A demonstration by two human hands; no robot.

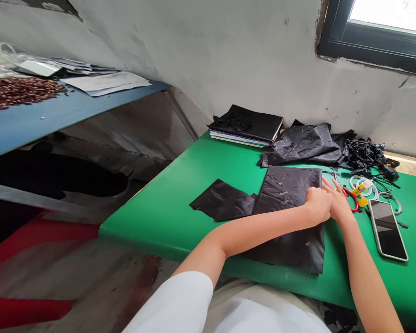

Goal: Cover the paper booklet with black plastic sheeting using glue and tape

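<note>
Head view: wrinkled black sheet (282, 190), faintly shiny

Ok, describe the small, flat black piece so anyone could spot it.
Find the green table, then the big black sheet beneath the person's left arm. The small black piece lies at its left edge. It's far smaller than that sheet, and flat, unlike the crumpled black heap by the wall.

Grn tbl (173, 194) by scuffed gry wall (208, 60), blue tbl (21, 127) L, dk-framed window (377, 39) upper R.
</note>
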